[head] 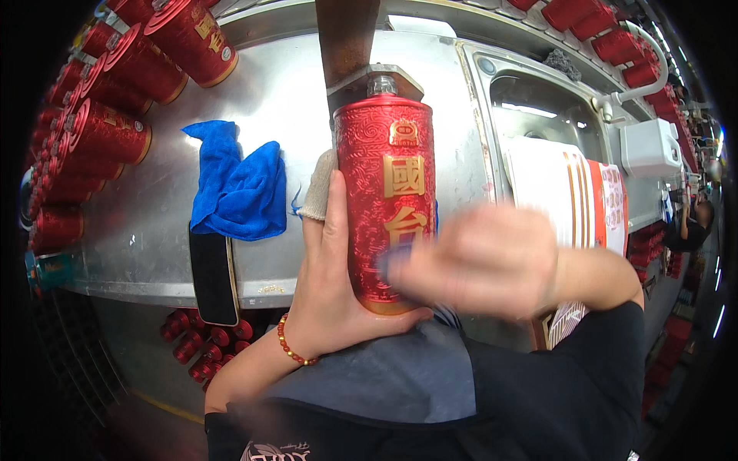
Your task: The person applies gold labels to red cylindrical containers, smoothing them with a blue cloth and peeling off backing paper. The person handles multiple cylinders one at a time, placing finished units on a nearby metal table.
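My left hand [323,276] grips a red embossed bottle [369,190] with gold characters, from its left side and base. A grey knitted sleeve [320,193] covers one of its fingers, and beads circle the wrist. At the far end, the bottle's clear stopper [382,84] sits at a metal bracket [403,80] on a brown metal post [349,34]. Motion blurs my right hand [490,262], which is curled over the bottle's lower right. Something bluish shows at its thumb end; what it is cannot be made out. A bit of blue also peeks out behind the bottle.
Left on the steel worktop [144,213] lie a crumpled blue cloth [239,184] and a phone [213,279] overhanging the front edge. Many red bottles [109,132] crowd the far left. To the right are a sink [545,104], printed sheets [548,178] and a white jug [648,147].
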Motion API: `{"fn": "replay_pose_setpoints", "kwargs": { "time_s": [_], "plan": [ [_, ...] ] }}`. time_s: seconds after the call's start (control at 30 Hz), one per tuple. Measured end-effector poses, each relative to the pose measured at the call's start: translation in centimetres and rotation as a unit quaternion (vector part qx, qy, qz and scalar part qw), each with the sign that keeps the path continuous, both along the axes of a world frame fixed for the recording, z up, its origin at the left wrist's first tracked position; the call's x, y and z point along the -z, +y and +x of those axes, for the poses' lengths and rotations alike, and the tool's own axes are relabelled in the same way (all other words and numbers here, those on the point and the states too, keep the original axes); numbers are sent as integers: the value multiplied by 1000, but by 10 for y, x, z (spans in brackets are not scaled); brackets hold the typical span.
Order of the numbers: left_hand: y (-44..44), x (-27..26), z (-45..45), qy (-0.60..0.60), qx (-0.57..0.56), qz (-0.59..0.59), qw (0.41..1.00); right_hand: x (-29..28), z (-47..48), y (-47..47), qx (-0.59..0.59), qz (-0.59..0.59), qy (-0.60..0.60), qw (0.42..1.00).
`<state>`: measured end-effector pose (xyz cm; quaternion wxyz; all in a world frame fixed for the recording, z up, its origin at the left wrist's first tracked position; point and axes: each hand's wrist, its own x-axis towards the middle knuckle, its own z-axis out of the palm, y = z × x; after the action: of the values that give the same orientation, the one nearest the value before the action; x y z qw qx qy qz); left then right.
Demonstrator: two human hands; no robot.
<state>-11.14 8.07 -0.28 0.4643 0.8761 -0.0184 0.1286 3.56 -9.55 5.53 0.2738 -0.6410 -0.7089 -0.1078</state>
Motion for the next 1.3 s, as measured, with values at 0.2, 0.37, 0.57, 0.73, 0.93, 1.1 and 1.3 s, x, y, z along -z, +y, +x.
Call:
{"fn": "replay_pose_setpoints", "kwargs": {
  "time_s": [0.2,0.37,0.57,0.73,0.93,1.1,1.3],
  "plan": [
    [7,0,-2,17,33,12,999,0,53,22,67,9,190,980],
    [29,8,6,95,88,-333,934,-6,19,5,2,-23,88,996],
    [49,-12,65,153,-13,-489,859,-7,64,27,82,-16,137,987],
    [48,-6,107,193,-10,-587,786,-12,27,20,-42,-53,119,991],
    [56,-7,116,219,50,-609,760,-16,88,33,77,-33,-30,996],
    [57,-3,126,264,26,-596,758,-12,35,22,-274,-61,72,957],
    [56,-7,129,269,11,-609,746,-1,90,27,-52,-28,56,997]
  ]
}}
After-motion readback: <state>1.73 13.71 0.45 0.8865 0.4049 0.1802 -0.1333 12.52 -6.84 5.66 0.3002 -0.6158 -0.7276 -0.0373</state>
